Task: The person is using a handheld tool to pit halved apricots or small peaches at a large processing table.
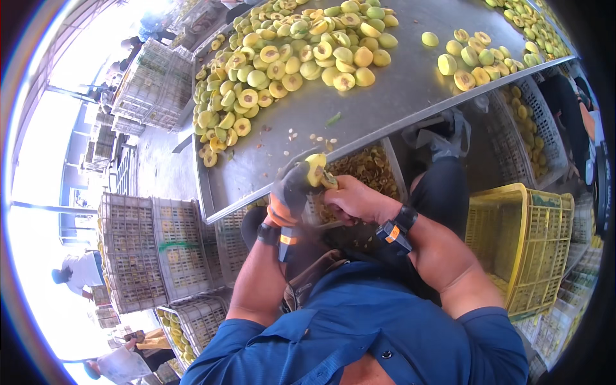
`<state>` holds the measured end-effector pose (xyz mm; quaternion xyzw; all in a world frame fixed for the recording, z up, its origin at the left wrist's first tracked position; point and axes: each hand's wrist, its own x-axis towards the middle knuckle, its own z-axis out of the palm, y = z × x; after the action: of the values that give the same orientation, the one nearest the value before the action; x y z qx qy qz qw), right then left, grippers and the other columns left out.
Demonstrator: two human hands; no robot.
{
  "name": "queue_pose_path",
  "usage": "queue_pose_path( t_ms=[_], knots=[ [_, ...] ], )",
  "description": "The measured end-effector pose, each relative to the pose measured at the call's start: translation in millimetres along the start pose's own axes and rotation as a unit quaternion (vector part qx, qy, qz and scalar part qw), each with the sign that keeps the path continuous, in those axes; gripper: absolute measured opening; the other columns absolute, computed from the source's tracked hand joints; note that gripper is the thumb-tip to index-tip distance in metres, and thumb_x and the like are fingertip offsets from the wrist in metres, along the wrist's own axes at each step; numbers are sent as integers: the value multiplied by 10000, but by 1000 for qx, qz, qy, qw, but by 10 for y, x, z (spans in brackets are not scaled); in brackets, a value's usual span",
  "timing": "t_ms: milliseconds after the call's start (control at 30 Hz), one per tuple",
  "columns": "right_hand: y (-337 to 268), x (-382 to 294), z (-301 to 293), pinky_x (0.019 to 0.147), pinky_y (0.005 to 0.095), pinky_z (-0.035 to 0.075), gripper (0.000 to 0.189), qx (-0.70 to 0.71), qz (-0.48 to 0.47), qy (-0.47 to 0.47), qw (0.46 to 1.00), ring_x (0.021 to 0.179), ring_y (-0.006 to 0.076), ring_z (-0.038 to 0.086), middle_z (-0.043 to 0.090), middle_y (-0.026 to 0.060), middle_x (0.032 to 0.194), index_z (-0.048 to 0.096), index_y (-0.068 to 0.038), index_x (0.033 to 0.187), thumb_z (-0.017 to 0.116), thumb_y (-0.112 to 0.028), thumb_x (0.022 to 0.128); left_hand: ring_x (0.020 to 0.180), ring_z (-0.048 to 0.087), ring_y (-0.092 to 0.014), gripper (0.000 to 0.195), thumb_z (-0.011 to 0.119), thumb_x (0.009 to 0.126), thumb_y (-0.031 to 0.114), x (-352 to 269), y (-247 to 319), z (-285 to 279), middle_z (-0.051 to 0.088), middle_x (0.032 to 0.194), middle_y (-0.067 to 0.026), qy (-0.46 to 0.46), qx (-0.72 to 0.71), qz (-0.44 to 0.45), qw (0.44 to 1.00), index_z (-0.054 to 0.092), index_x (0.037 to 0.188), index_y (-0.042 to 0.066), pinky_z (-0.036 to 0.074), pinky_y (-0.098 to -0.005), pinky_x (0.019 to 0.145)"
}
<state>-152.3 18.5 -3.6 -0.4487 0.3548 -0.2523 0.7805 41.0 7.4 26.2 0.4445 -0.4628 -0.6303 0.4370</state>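
My left hand wears a dark glove with an orange cuff and grips a yellow-green stone fruit over the table's near edge. Bare and curled, my right hand is just to the right of the fruit. A small object shows at its fingertips, close to the fruit; whether it is a tool or a fruit piece is unclear. Beyond both hands, a large heap of halved stone fruit covers the left and far part of the metal table. Pale kernels lie scattered near the table edge.
Under the table edge is a crate of brownish scraps. A yellow plastic crate stands to my right, stacked pale crates to my left. More fruit lies at the table's right. Other people are in the background.
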Motion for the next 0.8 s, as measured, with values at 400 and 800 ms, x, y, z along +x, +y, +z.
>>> queue_pose_path(
  t_ms=[400,800],
  knots=[
    [48,-31,44,392,321,367,140,195,114,-147,963,440,139,493,556,56,693,596,-39,923,536,-142,997,834,710,-206,229,619,884,25,145,-338,105,728,924,-129,178,441,214,853,687,1102,9,555,-301,713],
    [192,-64,169,408,303,406,258,27,136,-44,989,425,137,489,483,33,562,535,-79,757,521,-178,995,1049,687,-227,390,652,855,-27,34,-145,-511,697,1144,-109,99,476,241,840,643,1238,45,579,-331,879]
  ],
)
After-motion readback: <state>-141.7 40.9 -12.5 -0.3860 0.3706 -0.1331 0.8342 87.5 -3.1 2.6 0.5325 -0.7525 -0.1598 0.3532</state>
